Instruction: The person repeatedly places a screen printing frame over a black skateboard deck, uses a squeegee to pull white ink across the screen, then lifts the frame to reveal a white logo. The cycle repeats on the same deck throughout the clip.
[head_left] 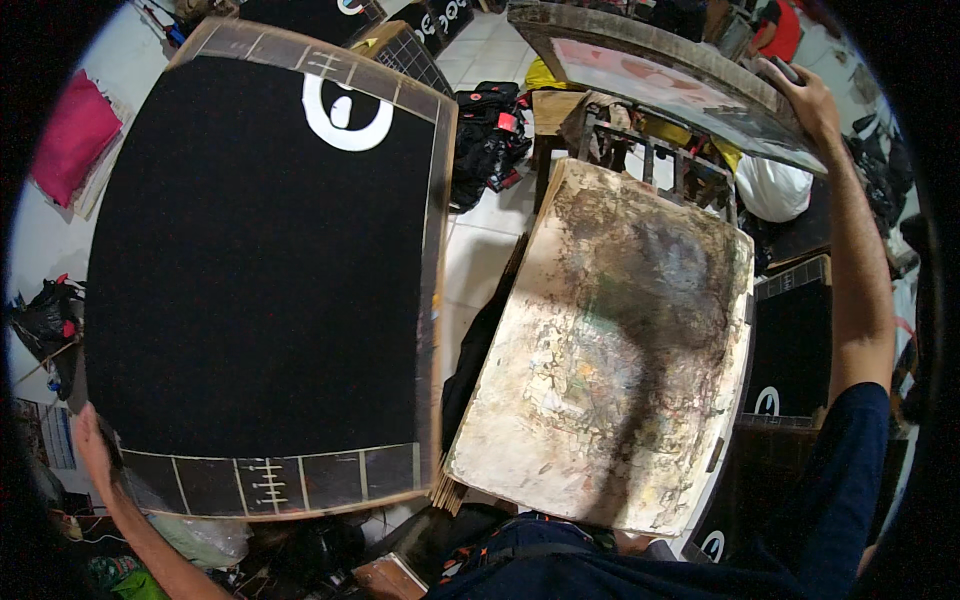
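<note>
At the left, my left hand (92, 445) grips the lower left edge of a large board (310, 482); the fingers are partly hidden behind it. Black fabric (260, 260) covers the board's face, with a white rounded print (347, 115) near its upper right corner. My right arm reaches far to the upper right. There my right hand (808, 105) is closed on the outer end of a tilted screen-printing frame (650, 50), whose mesh is stained pink and red. Below the frame lies a worn, paint-crusted padded platen (610, 350), directly before my body.
A dark metal rack (660, 160) stands behind the platen. Black boards with white prints lean at the right (795, 350) and far back (430, 25). Dark bags (485, 140) lie on the white tiled floor. A person in red (778, 30) is at the far right.
</note>
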